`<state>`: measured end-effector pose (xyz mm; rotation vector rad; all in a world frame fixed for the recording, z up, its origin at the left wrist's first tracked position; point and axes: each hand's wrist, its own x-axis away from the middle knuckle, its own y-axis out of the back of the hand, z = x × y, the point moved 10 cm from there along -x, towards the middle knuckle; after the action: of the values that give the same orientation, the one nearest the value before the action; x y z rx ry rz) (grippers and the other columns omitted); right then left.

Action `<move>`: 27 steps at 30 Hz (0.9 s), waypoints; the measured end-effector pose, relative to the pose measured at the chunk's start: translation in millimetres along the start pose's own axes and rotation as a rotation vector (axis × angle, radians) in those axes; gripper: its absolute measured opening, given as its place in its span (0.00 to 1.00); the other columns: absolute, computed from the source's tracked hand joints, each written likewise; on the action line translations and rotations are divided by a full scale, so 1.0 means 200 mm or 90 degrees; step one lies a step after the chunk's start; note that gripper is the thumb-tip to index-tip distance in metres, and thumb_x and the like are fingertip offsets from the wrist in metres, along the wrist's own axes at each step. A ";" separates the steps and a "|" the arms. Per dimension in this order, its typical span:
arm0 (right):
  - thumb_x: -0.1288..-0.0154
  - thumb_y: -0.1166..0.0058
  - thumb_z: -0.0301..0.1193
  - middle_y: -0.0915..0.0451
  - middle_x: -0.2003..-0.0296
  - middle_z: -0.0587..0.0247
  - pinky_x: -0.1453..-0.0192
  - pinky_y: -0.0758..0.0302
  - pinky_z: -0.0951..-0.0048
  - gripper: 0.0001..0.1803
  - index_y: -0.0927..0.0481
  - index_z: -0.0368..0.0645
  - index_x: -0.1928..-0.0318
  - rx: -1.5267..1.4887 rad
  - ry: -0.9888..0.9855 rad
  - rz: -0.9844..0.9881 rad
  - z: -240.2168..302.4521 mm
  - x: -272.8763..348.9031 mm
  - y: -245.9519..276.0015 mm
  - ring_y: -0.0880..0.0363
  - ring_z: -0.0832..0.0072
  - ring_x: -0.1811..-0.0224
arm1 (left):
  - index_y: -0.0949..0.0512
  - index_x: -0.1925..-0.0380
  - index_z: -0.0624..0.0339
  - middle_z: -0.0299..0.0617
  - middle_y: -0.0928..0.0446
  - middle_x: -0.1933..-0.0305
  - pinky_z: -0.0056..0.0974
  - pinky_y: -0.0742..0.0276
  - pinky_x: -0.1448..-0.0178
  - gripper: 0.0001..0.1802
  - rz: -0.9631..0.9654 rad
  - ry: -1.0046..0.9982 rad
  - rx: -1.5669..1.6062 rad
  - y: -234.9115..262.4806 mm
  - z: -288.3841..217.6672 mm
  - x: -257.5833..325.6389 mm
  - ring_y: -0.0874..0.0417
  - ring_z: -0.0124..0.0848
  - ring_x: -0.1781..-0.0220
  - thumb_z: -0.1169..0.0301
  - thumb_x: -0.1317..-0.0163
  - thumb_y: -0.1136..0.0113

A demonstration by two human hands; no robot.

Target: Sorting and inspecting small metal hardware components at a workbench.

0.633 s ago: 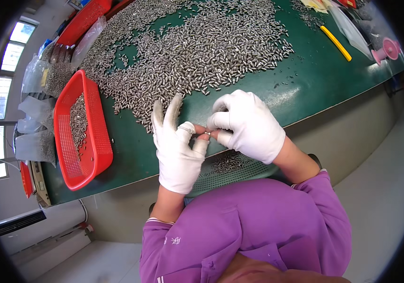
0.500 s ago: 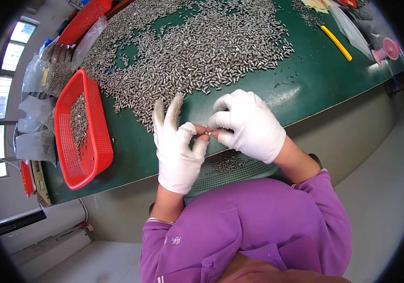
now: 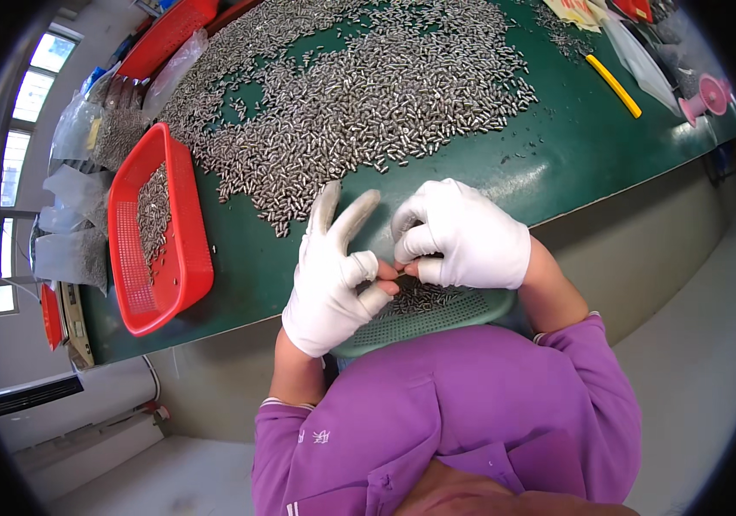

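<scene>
My left hand (image 3: 329, 291) and my right hand (image 3: 469, 236) wear white gloves with bare thumb and index fingertips. Their fingertips meet in a pinch around a small metal pin-like part (image 3: 400, 273), mostly hidden by the fingers. The left hand's other fingers stretch away from the pinch, while the right hand's are curled. Just below the fingertips, at the table's front edge, is a green mesh basket (image 3: 471, 311) with dark metal pieces (image 3: 424, 297) in it. Beyond my hands, a wide heap of small silvery metal cylinders (image 3: 385, 103) covers much of the green table (image 3: 505, 176).
To the left stands a red plastic basket (image 3: 198, 275) partly filled with the same cylinders. Clear bags of parts (image 3: 71, 258) sit past it. A yellow strip (image 3: 613, 86) and a pink spool (image 3: 706, 99) lie at the right, near scattered dark bits (image 3: 561, 34).
Both hands have come nearer to me, with the pinched fingertips now over the green basket rather than the table's edge. The left wrist has turned, tilting its stretched fingers to the right.
</scene>
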<state>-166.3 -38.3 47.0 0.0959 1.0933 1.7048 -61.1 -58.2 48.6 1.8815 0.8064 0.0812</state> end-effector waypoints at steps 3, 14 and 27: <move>0.45 0.33 0.34 0.17 0.63 0.65 0.54 0.23 0.59 0.06 0.13 0.48 0.67 -0.004 -0.021 -0.006 -0.01 0.00 0.01 0.19 0.59 0.60 | 0.19 0.68 0.53 0.54 0.27 0.32 0.59 0.30 0.30 0.13 -0.099 -0.008 0.090 0.04 0.04 0.03 0.35 0.69 0.26 0.70 0.54 0.25; 0.43 0.26 0.46 0.13 0.59 0.58 0.55 0.18 0.67 0.24 0.12 0.40 0.55 -0.355 -0.171 0.404 -0.10 0.46 0.06 0.13 0.61 0.58 | 0.29 0.79 0.59 0.45 0.25 0.73 0.40 0.28 0.61 0.35 -0.496 0.099 0.131 0.35 0.23 0.71 0.22 0.37 0.67 0.36 0.30 0.49; 0.43 0.42 0.70 0.19 0.53 0.40 0.41 0.24 0.57 0.54 0.32 0.32 0.36 -0.184 -0.648 0.039 -0.67 1.08 -0.13 0.19 0.56 0.51 | 0.26 0.68 0.65 0.47 0.27 0.77 0.42 0.27 0.66 0.17 -0.113 0.639 0.109 -0.31 0.55 0.94 0.28 0.38 0.75 0.63 0.35 0.32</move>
<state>-314.6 51.4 -139.9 0.7267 0.0869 1.5259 97.9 -25.4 -109.8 1.8721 1.6818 0.9193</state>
